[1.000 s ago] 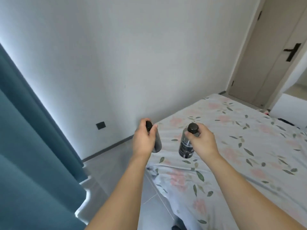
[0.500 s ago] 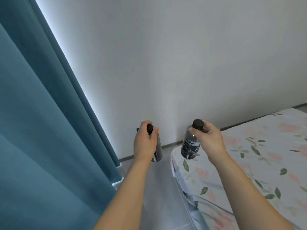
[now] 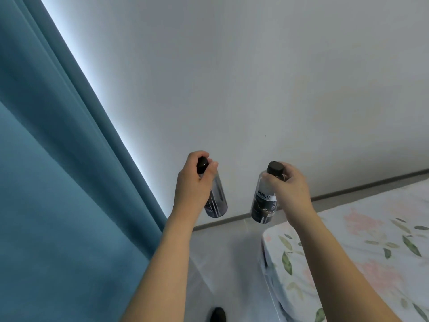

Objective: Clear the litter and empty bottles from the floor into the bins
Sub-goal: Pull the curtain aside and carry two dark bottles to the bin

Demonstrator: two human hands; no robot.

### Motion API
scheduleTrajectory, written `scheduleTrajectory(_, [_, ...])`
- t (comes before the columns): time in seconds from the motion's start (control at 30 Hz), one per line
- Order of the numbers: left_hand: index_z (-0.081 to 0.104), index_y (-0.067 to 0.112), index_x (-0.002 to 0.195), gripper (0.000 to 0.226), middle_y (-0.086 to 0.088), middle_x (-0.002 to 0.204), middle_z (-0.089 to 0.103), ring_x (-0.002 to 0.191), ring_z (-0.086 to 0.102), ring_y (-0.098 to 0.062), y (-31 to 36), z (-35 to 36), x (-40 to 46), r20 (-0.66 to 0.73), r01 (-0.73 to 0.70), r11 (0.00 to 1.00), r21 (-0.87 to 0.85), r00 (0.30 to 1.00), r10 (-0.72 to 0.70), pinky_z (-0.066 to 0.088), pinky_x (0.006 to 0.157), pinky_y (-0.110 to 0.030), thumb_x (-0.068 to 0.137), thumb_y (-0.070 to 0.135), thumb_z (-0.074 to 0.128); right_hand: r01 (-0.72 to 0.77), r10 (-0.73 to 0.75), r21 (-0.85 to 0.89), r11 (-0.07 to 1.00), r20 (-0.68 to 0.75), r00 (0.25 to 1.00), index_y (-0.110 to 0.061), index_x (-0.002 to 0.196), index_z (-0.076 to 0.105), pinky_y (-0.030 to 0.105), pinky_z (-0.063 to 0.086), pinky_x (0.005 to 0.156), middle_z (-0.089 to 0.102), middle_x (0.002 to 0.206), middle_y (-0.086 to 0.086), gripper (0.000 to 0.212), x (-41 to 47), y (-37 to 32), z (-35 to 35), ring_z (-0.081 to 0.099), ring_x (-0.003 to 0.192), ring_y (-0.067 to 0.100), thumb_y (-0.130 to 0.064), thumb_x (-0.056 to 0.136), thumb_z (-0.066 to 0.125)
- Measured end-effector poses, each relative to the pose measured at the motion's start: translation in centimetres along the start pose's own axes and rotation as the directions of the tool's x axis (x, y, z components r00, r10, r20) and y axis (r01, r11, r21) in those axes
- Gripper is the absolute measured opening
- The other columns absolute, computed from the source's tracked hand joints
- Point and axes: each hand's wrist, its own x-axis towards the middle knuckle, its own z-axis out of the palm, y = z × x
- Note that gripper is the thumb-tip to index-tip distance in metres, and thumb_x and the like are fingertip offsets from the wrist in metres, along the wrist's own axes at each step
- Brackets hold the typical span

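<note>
White wall behind; left bottle (image 3: 216,198), right bottle (image 3: 264,201) upright, caps up.

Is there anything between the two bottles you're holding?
Nothing. In the head view, only bare wall shows between the left bottle and the right bottle.

Both forearms were bare, no sleeves or jewellery showing; a dark shoe toe (image 3: 218,315) showed at bottom centre.
</note>
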Motion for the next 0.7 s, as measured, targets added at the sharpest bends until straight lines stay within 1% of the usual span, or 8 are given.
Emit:
scheduleTrajectory(0.07, [0.055, 0.030, 0.113, 0.018, 0.019, 0.100, 0.063, 0.086, 0.058, 0.006, -0.5, -0.9, 3.8, 0.027, -0.041, 0.999, -0.003, 0.999, 0.041, 0.049, 0.071, -0.010, 0.096, 0.033, 0.059, 0.028, -0.028, 0.007, 1.000, -0.017, 0.999, -0.024, 0.086, 0.065, 0.034, 0.051, 0.076, 0.068, 0.087, -0.001, 0.011, 2.6, -0.6, 2.3, 0.060, 0.081, 0.016, -0.017, 0.078, 0.065])
scheduleTrajectory(0.17, [0.055, 0.030, 0.113, 0.018, 0.016, 0.099, 0.064, 0.086, 0.059, 0.001, -1.7, -1.9, 9.7, 0.078, -0.102, 0.995, 0.004, 0.992, 0.102, 0.048, 0.071, -0.010, 0.095, 0.033, 0.060, 0.083, -0.081, 0.037, 0.996, -0.045, 0.996, -0.025, 0.088, 0.066, 0.029, 0.049, 0.075, 0.068, 0.089, -0.002, 0.012, 6.5, -1.6, 6.0, 0.061, 0.081, 0.014, -0.018, 0.078, 0.067])
scheduleTrajectory(0.27, [0.056, 0.031, 0.111, 0.017, 0.016, 0.099, 0.064, 0.083, 0.059, -0.004, -3.0, -3.0, 15.3, 0.120, -0.134, 0.991, 0.009, 0.984, 0.132, 0.051, 0.073, -0.017, 0.095, 0.033, 0.060, 0.119, -0.117, 0.054, 0.991, -0.054, 0.992, -0.027, 0.092, 0.066, 0.029, 0.050, 0.079, 0.067, 0.090, -0.006, 0.015, 10.3, -2.7, 9.7, 0.063, 0.087, 0.013, -0.020, 0.079, 0.067])
scheduleTrajectory(0.33, [0.056, 0.032, 0.110, 0.016, 0.016, 0.098, 0.064, 0.082, 0.059, -0.005, -4.0, -3.7, 18.4, 0.124, -0.141, 0.990, 0.002, 0.982, 0.140, 0.051, 0.073, -0.018, 0.095, 0.033, 0.060, 0.128, -0.123, 0.085, 0.988, -0.069, 0.990, -0.027, 0.094, 0.065, 0.028, 0.050, 0.079, 0.066, 0.094, -0.006, 0.016, 12.5, -3.2, 11.9, 0.062, 0.089, 0.012, -0.021, 0.080, 0.068])
scheduleTrajectory(0.47, [0.056, 0.033, 0.109, 0.015, 0.017, 0.099, 0.065, 0.085, 0.060, -0.003, -5.9, -3.7, 23.2, 0.160, -0.126, 0.991, -0.036, 0.978, 0.130, 0.049, 0.074, -0.017, 0.095, 0.032, 0.061, 0.155, -0.133, 0.191, 0.969, -0.123, 0.983, -0.023, 0.101, 0.063, 0.021, 0.045, 0.075, 0.063, 0.096, -0.010, 0.017, 16.3, -3.8, 14.5, 0.060, 0.086, 0.004, -0.019, 0.085, 0.067])
scheduleTrajectory(0.6, [0.058, 0.033, 0.108, 0.014, 0.017, 0.099, 0.066, 0.087, 0.060, 0.001, -6.7, -2.4, 27.1, 0.191, -0.107, 0.989, -0.105, 0.974, 0.126, 0.046, 0.072, -0.008, 0.095, 0.029, 0.061, 0.190, -0.137, 0.257, 0.948, -0.209, 0.968, -0.027, 0.101, 0.062, 0.024, 0.046, 0.080, 0.063, 0.097, -0.012, 0.014, 20.4, -4.1, 15.2, 0.060, 0.090, 0.005, -0.021, 0.089, 0.065])
scheduleTrajectory(0.7, [0.058, 0.033, 0.108, 0.014, 0.017, 0.097, 0.066, 0.087, 0.061, 0.000, -7.1, -0.7, 30.0, 0.221, -0.106, 0.985, -0.138, 0.966, 0.135, 0.046, 0.073, -0.008, 0.095, 0.028, 0.062, 0.227, -0.157, 0.251, 0.941, -0.271, 0.950, -0.030, 0.103, 0.061, 0.022, 0.045, 0.082, 0.063, 0.100, -0.015, 0.014, 24.0, -4.3, 15.5, 0.060, 0.094, 0.003, -0.025, 0.091, 0.064])
